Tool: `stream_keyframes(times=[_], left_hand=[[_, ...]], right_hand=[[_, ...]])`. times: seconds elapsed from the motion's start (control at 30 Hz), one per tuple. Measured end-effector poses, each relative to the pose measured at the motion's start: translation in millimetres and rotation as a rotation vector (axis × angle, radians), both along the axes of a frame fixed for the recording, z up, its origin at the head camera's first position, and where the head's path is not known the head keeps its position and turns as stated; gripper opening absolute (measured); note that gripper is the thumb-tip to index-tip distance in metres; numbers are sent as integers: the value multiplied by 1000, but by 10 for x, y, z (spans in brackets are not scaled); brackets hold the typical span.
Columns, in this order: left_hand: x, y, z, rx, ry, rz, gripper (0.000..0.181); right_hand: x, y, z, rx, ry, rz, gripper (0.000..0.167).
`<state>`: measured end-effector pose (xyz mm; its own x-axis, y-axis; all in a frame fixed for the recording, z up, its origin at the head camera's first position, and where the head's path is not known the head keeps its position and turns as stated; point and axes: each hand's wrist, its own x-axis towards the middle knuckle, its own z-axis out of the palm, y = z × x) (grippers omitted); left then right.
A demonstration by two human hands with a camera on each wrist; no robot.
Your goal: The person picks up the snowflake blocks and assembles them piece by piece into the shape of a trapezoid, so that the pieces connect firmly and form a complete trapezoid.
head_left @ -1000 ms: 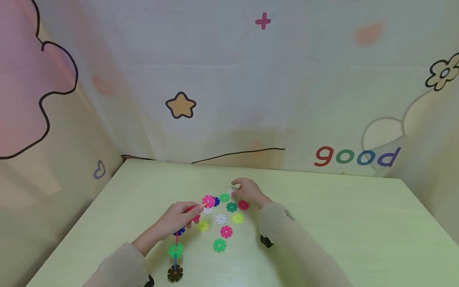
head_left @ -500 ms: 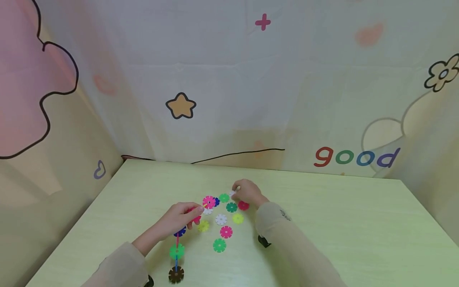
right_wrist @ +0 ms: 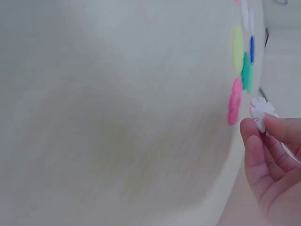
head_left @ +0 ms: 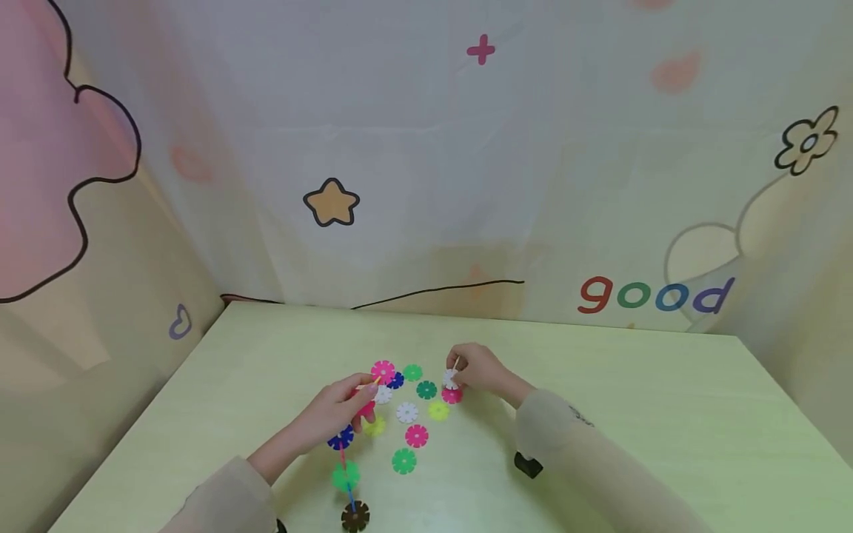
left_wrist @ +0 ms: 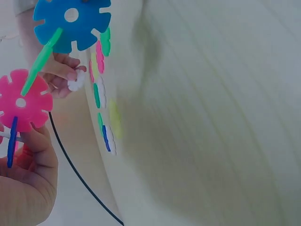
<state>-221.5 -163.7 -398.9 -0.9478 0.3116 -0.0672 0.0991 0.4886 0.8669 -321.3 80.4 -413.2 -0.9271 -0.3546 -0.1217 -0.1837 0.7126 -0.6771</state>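
My left hand (head_left: pixel 333 406) pinches a chain of slotted snowflake discs joined edge to edge. The chain runs from a pink disc (head_left: pixel 383 371) past the fingertips down through a blue disc (head_left: pixel 340 437) and a green disc (head_left: pixel 346 476) to a brown disc (head_left: pixel 356 517). In the left wrist view a pink disc (left_wrist: pixel 35 94) and a blue disc (left_wrist: pixel 91 23) of it hang close to the camera. Between thumb and fingers, my right hand (head_left: pixel 485 369) holds a white snowflake disc (right_wrist: pixel 259 109), raised off the table; part of it is covered by the thumb.
Several loose discs lie flat on the table (head_left: pixel 600 414) between the hands, among them a dark green disc (head_left: pixel 426 390), a white disc (head_left: pixel 407 413) and a green disc (head_left: pixel 403 461). A printed curtain (head_left: pixel 413 170) rises behind the table's far edge.
The right hand has picked the white disc up from the table's far side and drawn it right and nearer. The chain's lower end has swung slightly right, while the left hand stays almost still.
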Motion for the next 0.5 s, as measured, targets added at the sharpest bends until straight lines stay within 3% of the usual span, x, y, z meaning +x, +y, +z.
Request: stream_keyframes(times=[0.3,0.5], left_hand=[[46,128,46,50,-17,-38,45],[70,225,78,104,-34,-76,49]], right_hand=[[369,237,165,-220,-20,65,14],[574,309,281,-308,-2,70,18]])
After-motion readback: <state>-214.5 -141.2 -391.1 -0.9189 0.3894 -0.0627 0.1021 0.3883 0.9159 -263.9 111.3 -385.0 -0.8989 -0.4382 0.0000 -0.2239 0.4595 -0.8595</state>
